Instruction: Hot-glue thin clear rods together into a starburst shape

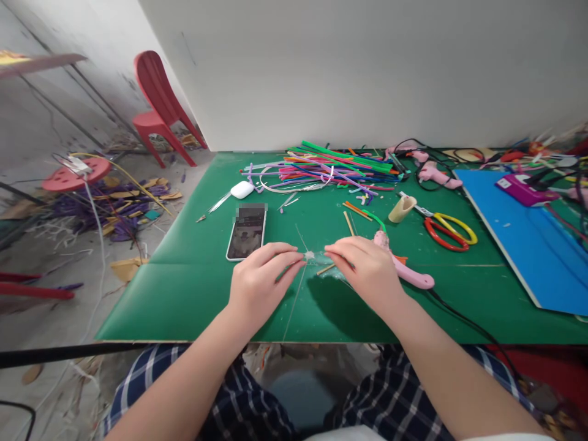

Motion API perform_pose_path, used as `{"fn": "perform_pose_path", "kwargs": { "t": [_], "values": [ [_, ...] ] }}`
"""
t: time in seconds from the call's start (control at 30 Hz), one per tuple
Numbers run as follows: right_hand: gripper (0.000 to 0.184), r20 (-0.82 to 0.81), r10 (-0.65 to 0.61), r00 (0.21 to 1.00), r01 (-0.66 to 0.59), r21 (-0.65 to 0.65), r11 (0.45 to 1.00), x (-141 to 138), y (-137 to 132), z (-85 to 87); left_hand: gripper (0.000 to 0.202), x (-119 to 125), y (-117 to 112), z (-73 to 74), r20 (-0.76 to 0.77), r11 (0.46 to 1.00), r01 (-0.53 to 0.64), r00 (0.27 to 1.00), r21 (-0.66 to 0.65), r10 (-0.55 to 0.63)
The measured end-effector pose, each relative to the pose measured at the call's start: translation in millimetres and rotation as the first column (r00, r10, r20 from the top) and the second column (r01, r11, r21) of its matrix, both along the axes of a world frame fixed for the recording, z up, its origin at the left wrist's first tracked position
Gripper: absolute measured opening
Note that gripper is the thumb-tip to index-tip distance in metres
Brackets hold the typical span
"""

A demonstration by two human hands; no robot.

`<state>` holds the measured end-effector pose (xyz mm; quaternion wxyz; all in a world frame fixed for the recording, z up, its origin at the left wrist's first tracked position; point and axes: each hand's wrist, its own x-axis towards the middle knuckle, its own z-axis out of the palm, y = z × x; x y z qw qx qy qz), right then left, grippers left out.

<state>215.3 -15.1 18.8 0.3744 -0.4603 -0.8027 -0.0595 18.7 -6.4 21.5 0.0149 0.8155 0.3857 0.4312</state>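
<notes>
Over the middle of the green table, my left hand pinches thumb and fingers together. A small whitish bit shows at its fingertips, too small to name. Facing it, my right hand is also pinched, and what lies between its fingertips cannot be made out. Beside and partly behind my right hand rests a pink glue gun, its black cord running toward the table's front edge. Thin wooden sticks lie near the hands. A phone lies just beyond my left hand.
A pile of coloured pipe cleaners lies at the back. Scissors with red and yellow handles, a beige tube and a blue board are to the right. A white case sits behind the phone. A red chair stands back left.
</notes>
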Motion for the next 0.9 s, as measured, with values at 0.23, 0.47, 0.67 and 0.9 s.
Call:
{"fn": "perform_pose_path", "kwargs": {
  "t": [0.23, 0.47, 0.67, 0.9],
  "values": [
    [0.012, -0.069, 0.037, 0.997, -0.047, -0.145, 0.988, 0.9, 19.5, -18.0, 0.007, 7.9, 5.0, -12.6, 0.038, 0.985, -0.085, 0.995, -0.151, 0.092],
    [0.019, -0.123, 0.006, 0.992, -0.036, -0.243, 0.969, 10.7, 22.1, -13.5, 0.009, 13.9, 11.9, -23.1, 0.096, 0.942, -0.084, 0.988, -0.325, 0.122],
    [0.018, -0.184, -0.135, 0.974, 0.078, -0.286, 0.955, 41.6, 16.6, 6.3, 0.016, 19.9, 9.4, -28.4, 0.062, 0.934, -0.088, 0.991, -0.345, 0.117],
    [0.019, 0.166, -0.330, 0.929, 0.368, -0.466, 0.804, 105.1, 3.0, 13.8, 0.026, -5.1, 15.2, -7.9, -0.132, 0.955, -0.179, 0.980, -0.238, 0.151]
  ]
}}
